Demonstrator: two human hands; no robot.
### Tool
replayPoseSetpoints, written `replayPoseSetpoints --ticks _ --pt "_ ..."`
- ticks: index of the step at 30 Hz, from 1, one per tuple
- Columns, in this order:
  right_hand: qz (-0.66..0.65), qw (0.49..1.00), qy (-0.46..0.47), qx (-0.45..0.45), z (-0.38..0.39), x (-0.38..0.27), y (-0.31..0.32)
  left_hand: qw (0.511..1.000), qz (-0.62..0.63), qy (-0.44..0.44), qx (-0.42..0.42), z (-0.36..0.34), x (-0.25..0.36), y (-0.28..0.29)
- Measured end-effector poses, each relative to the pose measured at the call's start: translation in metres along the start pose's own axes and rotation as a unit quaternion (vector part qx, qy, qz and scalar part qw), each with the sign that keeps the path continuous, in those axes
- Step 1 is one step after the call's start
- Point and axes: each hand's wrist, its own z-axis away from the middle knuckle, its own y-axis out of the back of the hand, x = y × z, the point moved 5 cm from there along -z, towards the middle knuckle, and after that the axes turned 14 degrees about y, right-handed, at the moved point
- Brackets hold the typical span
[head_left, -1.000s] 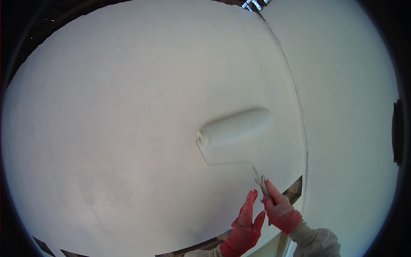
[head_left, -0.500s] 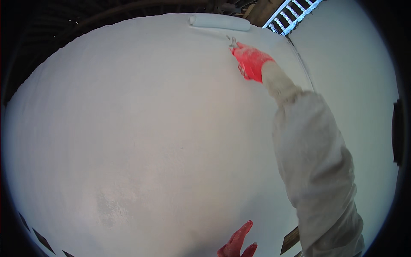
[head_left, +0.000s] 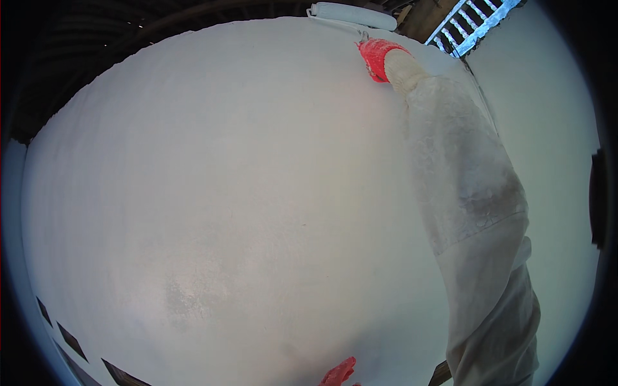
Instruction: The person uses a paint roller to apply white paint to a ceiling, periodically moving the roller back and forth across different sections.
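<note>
My right hand [head_left: 382,59], in a red glove with a pale cuff, is raised high at the upper right. It is closed round the handle of a paint roller. The pale, long roller sleeve [head_left: 354,15] lies at the top edge of the white wall [head_left: 257,161], and a thin wire frame runs from it to the hand. My left hand [head_left: 337,373], also gloved in red, shows only its fingers at the lower edge. They are stretched out near the wall with nothing visible in them; the rest of that hand is out of the picture.
Dark roof timbers [head_left: 77,58] run above the wall. A blue-white lattice opening [head_left: 473,27] sits in the upper right corner, beside the adjoining pale wall [head_left: 553,161]. A patchy, rougher spot [head_left: 193,293] marks the wall at lower left. Dark slanted shapes [head_left: 72,341] show below it.
The roller and my right hand have moved up, past the wall's top edge, with the arm stretched further. My left hand has sunk lower in the picture. The whole view has shifted slightly.
</note>
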Motion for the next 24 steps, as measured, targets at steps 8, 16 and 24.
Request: replayPoseSetpoints --ticks 8,16,24 --pt "-0.352 0.926 -0.066 0.12 0.033 -0.015 -0.018 0.997 0.012 0.075 -0.005 0.011 -0.002 -0.007" --pt "-0.712 0.621 0.007 0.328 0.192 -0.014 0.021 0.997 0.024 0.064 -0.029 0.045 0.0 -0.041" --pt "-0.858 0.459 0.11 0.203 0.454 -0.029 0.011 0.982 0.086 0.11 -0.129 0.049 0.013 -0.114"
